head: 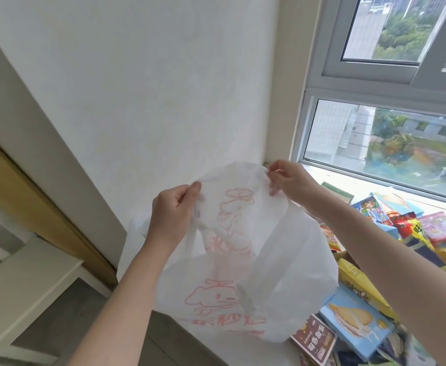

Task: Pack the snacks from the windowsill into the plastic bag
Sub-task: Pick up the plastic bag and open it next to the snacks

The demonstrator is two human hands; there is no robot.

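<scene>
Plastic bag (245,249): left hand (173,210), right hand (289,182) pinch its top edge, apparently beside snacks (355,319).

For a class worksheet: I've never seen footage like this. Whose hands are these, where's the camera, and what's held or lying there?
No machine here: a person wears one wide-angle camera on the head, so you see their own arms. The left hand and right hand each pinch the top edge of a white plastic bag with red print, held up before a wall. On the right, the windowsill carries many snacks, among them a blue box, a yellow box and a pink box.
</scene>
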